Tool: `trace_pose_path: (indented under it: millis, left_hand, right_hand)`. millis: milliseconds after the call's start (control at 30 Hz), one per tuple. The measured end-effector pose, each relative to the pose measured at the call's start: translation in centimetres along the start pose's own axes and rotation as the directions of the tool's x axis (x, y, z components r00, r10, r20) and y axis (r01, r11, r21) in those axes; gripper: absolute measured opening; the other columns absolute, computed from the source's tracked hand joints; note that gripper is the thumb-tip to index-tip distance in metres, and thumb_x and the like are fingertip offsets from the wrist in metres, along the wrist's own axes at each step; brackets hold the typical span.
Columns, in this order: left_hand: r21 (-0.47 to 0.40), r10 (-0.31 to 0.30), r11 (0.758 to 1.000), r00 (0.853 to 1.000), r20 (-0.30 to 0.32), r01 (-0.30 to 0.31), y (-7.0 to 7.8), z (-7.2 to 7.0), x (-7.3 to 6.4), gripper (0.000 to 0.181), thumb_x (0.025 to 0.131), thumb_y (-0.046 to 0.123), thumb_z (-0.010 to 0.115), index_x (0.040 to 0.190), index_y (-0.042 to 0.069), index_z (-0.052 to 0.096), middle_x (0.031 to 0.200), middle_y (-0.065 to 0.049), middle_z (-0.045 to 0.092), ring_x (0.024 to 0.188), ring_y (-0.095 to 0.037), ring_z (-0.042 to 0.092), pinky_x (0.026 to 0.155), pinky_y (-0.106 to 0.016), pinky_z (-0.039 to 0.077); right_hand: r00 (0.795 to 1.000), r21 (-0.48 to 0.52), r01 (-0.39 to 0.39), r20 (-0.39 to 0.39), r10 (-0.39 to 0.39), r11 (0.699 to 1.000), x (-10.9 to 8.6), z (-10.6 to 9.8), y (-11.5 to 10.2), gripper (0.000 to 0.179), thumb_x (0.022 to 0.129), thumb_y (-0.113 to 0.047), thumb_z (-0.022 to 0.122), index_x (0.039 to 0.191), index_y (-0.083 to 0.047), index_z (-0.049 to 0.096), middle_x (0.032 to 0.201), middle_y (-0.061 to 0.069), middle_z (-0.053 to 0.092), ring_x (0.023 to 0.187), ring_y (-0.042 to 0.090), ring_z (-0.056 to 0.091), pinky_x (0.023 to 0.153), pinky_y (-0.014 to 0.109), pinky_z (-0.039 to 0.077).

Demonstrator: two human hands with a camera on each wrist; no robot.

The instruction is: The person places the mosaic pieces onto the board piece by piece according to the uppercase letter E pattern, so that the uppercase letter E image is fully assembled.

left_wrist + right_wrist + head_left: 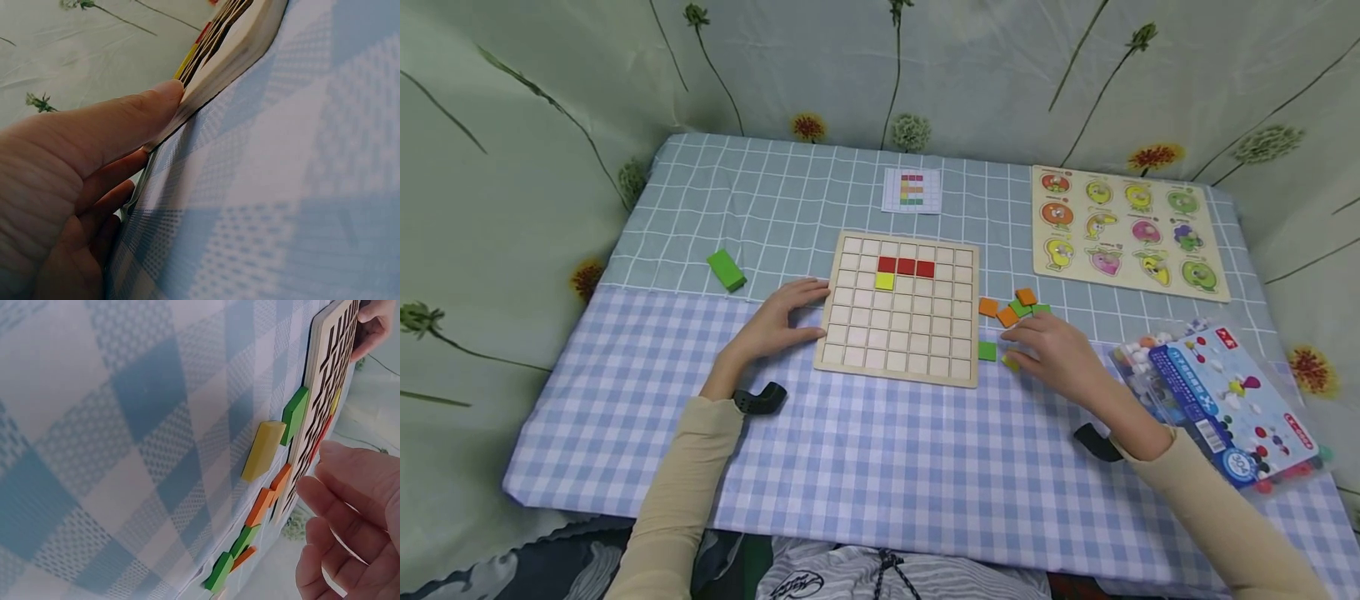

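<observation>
Close to the right edge of the worktop (880, 467): a plastic box (1236, 408) with a blue label, lying slantwise, probably kept aside for leaving room in the middle. Further in, right of the middle: a yellow tile (264, 450), apart from the fingertips in the right wrist view. Just over it, the right grip (1056, 354), released, fingers lightly bent and nothing between them; apparently so near for easy picking. Just beside the board: a green tile (987, 351). A little farther: orange tiles (988, 307) and green pieces (1020, 308) in a loose group, presumably for a short reach.

In the middle of the worktop: the grid board (898, 320), lying flat. At its left rim: the left grip (778, 321), not clenched, with thumb touching the rim; seemingly for keeping the board steady. On the board, toward its far side: three red tiles (907, 267) in one row, and a yellow piece (885, 281) directly before the leftmost.

Toward the left edge: a green block (726, 271). By the far right corner: a fruit puzzle (1131, 229), likely out of the way. Near the middle of the far edge: a small card (912, 191) with coloured squares, perhaps there for easy looking.
</observation>
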State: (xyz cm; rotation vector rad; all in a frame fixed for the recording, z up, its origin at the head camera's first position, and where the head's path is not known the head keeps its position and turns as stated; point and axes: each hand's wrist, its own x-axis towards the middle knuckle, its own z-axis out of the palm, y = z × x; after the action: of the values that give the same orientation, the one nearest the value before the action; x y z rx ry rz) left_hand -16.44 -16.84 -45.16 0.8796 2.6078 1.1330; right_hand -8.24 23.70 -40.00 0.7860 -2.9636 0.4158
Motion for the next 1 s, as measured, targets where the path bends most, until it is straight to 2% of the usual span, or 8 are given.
trace_pose_path:
  millis: [233, 433, 733, 1000]
  left_hand:
    - [-0.003, -0.004, 1.000, 1.000, 0.003, 0.005, 0.1, -0.1, 0.0, 0.064, 0.077, 0.014, 0.076, 0.134, 0.001, 0.050, 0.143, -0.019, 0.045, 0.139, -0.036, 0.032, 0.118, -0.050, 0.023]
    - [-0.008, -0.010, 1.000, 1.000, -0.001, 0.010, 0.1, -0.1, 0.0, 0.064, 0.077, 0.014, 0.076, 0.134, 0.001, 0.050, 0.143, -0.019, 0.045, 0.139, -0.036, 0.032, 0.118, -0.049, 0.023]
    - [-0.014, -0.005, 1.000, 1.000, -0.004, 0.005, 0.0, 0.0, 0.0, 0.064, 0.077, 0.014, 0.076, 0.134, 0.001, 0.050, 0.143, -0.019, 0.045, 0.139, -0.036, 0.032, 0.117, -0.050, 0.023]
    - [-0.014, -0.002, 1.000, 1.000, -0.001, 0.002, -0.1, 0.0, 0.0, 0.063, 0.078, 0.015, 0.076, 0.134, 0.001, 0.050, 0.143, -0.018, 0.045, 0.139, -0.036, 0.031, 0.118, -0.050, 0.023]
  right_hand:
    - [0.999, 0.020, 0.038, 0.036, -0.038, 0.999, -0.2, -0.1, 0.6, 0.018, 0.075, -0.002, 0.073, 0.093, -0.004, 0.074, 0.090, 0.008, 0.073, 0.084, 0.022, 0.060, 0.070, 0.036, 0.052]
    - [0.992, 0.017, 0.094, 0.085, -0.095, 0.995, -0.4, -0.2, 1.0, 0.029, 0.070, 0.007, 0.070, 0.097, -0.005, 0.073, 0.096, 0.008, 0.074, 0.087, 0.024, 0.062, 0.069, 0.034, 0.050]
    - [0.985, 0.028, 0.044, 0.167, -0.048, 0.999, -0.7, 0.1, 1.2, 0.030, 0.071, -0.001, 0.076, 0.100, -0.006, 0.072, 0.098, 0.008, 0.072, 0.093, 0.024, 0.062, 0.078, 0.039, 0.053]
    - [0.987, 0.009, 0.009, 0.162, -0.010, 1.000, -0.6, 0.5, 1.3, 0.022, 0.071, -0.010, 0.078, 0.092, -0.004, 0.074, 0.088, 0.008, 0.068, 0.083, 0.021, 0.059, 0.072, 0.036, 0.054]
